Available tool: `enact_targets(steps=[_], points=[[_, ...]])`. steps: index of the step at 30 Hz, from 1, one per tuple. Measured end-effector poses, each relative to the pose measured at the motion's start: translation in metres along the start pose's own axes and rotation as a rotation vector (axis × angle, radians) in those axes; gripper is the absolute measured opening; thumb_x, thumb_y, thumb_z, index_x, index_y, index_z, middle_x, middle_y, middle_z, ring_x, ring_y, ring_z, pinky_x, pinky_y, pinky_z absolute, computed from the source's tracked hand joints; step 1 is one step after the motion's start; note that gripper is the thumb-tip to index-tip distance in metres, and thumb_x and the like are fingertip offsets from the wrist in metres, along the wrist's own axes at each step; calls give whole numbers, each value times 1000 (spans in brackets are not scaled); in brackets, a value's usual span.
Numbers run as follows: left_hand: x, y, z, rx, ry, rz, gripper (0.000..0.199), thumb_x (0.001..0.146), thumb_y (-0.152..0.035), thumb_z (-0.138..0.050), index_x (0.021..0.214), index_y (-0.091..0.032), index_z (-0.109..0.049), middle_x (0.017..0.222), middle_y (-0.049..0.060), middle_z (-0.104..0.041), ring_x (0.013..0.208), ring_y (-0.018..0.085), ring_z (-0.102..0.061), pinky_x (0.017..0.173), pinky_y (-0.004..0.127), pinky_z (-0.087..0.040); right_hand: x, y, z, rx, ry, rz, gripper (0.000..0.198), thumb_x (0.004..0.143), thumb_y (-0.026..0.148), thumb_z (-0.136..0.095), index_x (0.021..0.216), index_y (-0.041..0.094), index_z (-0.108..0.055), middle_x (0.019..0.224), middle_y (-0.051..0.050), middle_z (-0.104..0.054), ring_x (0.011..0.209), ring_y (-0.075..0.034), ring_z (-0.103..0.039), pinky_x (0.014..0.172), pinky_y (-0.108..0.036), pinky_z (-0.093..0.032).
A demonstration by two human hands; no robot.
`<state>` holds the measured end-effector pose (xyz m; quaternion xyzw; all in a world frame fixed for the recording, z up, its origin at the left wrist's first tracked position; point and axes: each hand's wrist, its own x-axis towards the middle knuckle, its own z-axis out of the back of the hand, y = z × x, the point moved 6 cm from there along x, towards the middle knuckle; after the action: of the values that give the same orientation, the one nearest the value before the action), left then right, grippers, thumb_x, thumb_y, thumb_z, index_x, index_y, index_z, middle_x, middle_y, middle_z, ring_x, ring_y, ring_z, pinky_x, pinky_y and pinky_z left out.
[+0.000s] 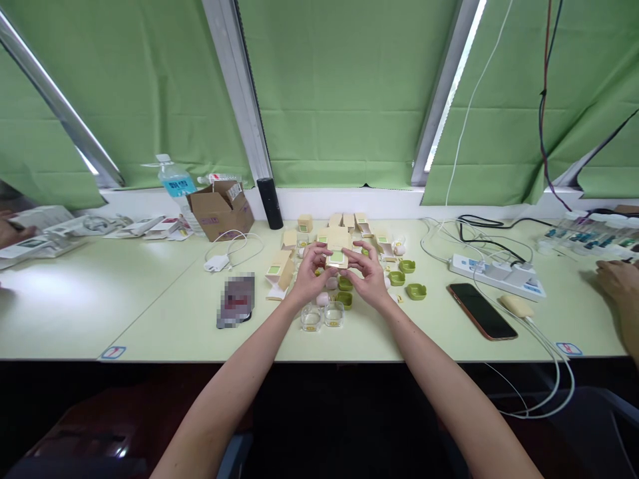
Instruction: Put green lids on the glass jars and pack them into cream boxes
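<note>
A small cream cardboard box (337, 261) with a green square on its face is held between my two hands over the middle of the table. The fingers of my left hand (313, 274) close on its left side, and those of my right hand (370, 274) on its right. Below my hands stand two clear plastic cases (334, 315) and a green case (344, 301). More green cases (416, 291) lie to the right. An opened cream box (279, 273) lies left of my left hand, and several other boxes (304, 223) sit behind.
A brown carton (222, 209), a water bottle (178, 189) and a black cylinder (270, 203) stand at the back. On the right lie a phone (482, 311) and a power strip (496, 274) with cables. A co-worker's hand (619, 286) rests at far right, another person's hand (12, 231) at far left.
</note>
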<state>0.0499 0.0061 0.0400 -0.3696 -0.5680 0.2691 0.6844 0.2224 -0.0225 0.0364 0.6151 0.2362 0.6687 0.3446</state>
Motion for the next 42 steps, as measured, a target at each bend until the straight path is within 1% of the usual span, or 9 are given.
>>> enact_targets(steps=[7, 12, 18, 22, 25, 30, 33, 38, 42], points=[[-1, -3, -1, 70, -51, -86, 24, 89, -33, -77, 104, -21, -63, 129, 8, -50, 84, 11, -62, 76, 29, -56, 1, -2, 2, -47, -28, 13, 34, 93, 39, -73, 126, 35, -76, 140, -6, -47, 101, -17, -70, 102, -46, -66], [0, -1, 0, 104, -49, -111, 24, 90, -33, -76, 107, -22, -63, 129, 9, -50, 93, 15, -63, 77, 31, -57, 0, 1, 0, -10, 9, -29, 39, 92, 45, -75, 130, 35, -73, 148, -7, -42, 100, -17, -71, 105, -48, -64], [-3, -10, -3, 276, 52, -181, 22, 88, -27, -77, 106, -23, -65, 135, 12, -47, 136, 30, -51, 106, 46, -54, 8, -9, 5, 146, 39, -150, 77, 92, 62, -71, 157, 40, -35, 156, -13, -47, 108, -23, -71, 99, -49, -62], [-7, -16, -11, 362, 179, -197, 18, 92, -26, -72, 108, -24, -67, 144, 12, -45, 148, 32, -42, 120, 54, -44, 14, -18, 16, 184, 56, -196, 85, 86, 57, -78, 154, 32, -34, 135, -12, -65, 114, -27, -69, 104, -49, -58], [-5, -18, -6, 319, 176, -214, 22, 95, -31, -69, 115, -24, -67, 148, 13, -45, 144, 32, -49, 118, 55, -46, 18, -17, 37, 9, -24, -185, 78, 85, 40, -78, 151, 30, -39, 133, -11, -66, 117, -29, -66, 106, -51, -55], [3, -18, 17, 331, -15, -247, 15, 97, -30, -64, 108, -22, -70, 132, 13, -55, 131, 30, -57, 107, 49, -54, 20, -14, 59, -492, -21, -231, 73, 75, 13, -67, 145, 28, -50, 131, -10, -68, 116, -32, -66, 105, -55, -52], [6, -17, 25, 349, -75, -246, 14, 95, -30, -64, 104, -21, -71, 125, 13, -58, 125, 28, -59, 94, 41, -58, 19, -17, 54, -637, 62, -247, 76, 74, 8, -65, 145, 28, -49, 124, -8, -71, 112, -30, -69, 113, -56, -46], [8, -19, 24, 365, -94, -225, 11, 92, -29, -67, 98, -21, -71, 118, 11, -63, 114, 24, -63, 85, 35, -54, 15, -24, 40, -801, 191, -246, 79, 77, 7, -64, 151, 22, -42, 118, -8, -74, 119, -29, -67, 129, -59, -20], [8, -19, 24, 349, -108, -186, 8, 91, -28, -66, 89, -20, -66, 101, 8, -70, 98, 21, -65, 80, 33, -49, 18, -14, 44, -914, 112, -183, 76, 77, 12, -68, 149, 17, -44, 132, -16, -67, 130, -35, -57, 122, -57, -31]])
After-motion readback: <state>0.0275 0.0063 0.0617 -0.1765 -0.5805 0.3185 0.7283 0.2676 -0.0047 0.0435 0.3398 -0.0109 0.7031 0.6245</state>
